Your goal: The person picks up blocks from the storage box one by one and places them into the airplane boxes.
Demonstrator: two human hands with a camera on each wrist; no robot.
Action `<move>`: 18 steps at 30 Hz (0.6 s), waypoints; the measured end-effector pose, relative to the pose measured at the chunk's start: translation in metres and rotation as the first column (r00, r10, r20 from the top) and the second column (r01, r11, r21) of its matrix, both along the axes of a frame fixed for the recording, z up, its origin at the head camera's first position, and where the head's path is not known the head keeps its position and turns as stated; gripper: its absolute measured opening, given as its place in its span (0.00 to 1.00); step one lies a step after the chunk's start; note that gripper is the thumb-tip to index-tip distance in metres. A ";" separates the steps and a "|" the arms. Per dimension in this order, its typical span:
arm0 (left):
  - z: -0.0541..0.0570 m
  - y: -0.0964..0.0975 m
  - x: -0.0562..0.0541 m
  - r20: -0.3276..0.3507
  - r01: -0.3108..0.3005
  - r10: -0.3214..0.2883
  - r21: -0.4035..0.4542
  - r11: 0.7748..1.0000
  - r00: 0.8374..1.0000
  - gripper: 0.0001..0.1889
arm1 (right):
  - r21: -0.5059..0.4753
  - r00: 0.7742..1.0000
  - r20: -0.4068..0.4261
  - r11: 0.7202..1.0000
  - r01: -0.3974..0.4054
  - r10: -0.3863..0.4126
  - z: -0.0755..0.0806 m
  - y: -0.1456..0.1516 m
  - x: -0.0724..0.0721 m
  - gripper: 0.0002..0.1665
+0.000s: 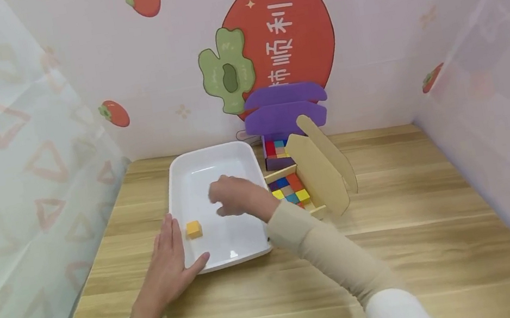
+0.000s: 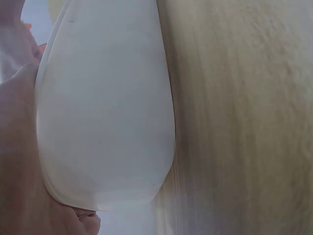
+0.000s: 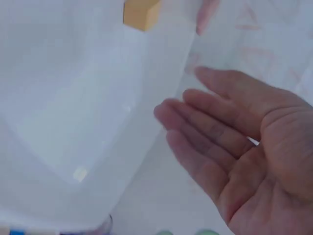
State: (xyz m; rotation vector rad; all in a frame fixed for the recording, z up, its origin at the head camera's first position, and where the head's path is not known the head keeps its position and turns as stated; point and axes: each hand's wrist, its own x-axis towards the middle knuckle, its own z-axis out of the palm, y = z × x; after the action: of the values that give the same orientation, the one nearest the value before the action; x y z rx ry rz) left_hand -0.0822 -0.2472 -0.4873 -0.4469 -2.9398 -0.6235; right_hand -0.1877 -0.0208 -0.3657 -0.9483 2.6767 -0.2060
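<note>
A white tray [image 1: 230, 256] lies on the wooden table, and one orange cube [image 1: 193, 229] sits inside near its left side. My left hand [image 1: 164, 263] rests at the tray's front left corner, its fingers straight along the rim and the thumb spread over the front edge. In the left wrist view, that hand touches the rim beside the tray's outer wall [image 2: 107, 107]. Over the tray's middle hangs my right hand [image 1: 236, 197]. From the right wrist view, its fingers [image 3: 210, 122] are loosely bent, with nothing held, and the orange cube [image 3: 141, 13] is apart from them.
Right of the tray stands an open tan cardboard box [image 1: 319, 177] with several coloured cubes [image 1: 289, 189] inside. Behind it is an open purple box [image 1: 285, 116], also holding cubes. Printed cloth walls [image 1: 368, 54] enclose the table [image 1: 418, 222] at the back and sides.
</note>
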 end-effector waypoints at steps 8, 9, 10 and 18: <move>0.000 0.002 -0.001 0.003 0.002 -0.002 -0.014 1.000 1.000 0.59 | 0.104 0.999 -0.012 0.994 -0.034 0.035 -0.025 -0.058 -0.014 0.21; 0.000 0.002 0.000 0.000 0.000 0.000 -0.015 1.000 1.000 0.59 | 0.114 0.998 -0.030 0.992 -0.048 0.052 -0.027 -0.065 -0.013 0.21; 0.000 0.001 0.000 -0.002 -0.002 0.002 -0.013 1.000 1.000 0.59 | 0.123 0.997 -0.048 0.991 -0.061 0.067 -0.029 -0.071 -0.013 0.21; 0.000 -0.001 0.001 -0.031 0.012 -0.013 -0.017 1.000 0.999 0.58 | 0.183 0.981 -0.162 0.980 -0.072 0.102 -0.039 -0.098 -0.005 0.21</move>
State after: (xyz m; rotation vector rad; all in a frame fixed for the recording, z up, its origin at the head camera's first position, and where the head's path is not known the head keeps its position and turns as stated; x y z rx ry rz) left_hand -0.0812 -0.2485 -0.4870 -0.4729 -2.9167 -0.5886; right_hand -0.1925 -0.1191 -0.4048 -1.0676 2.7419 0.1363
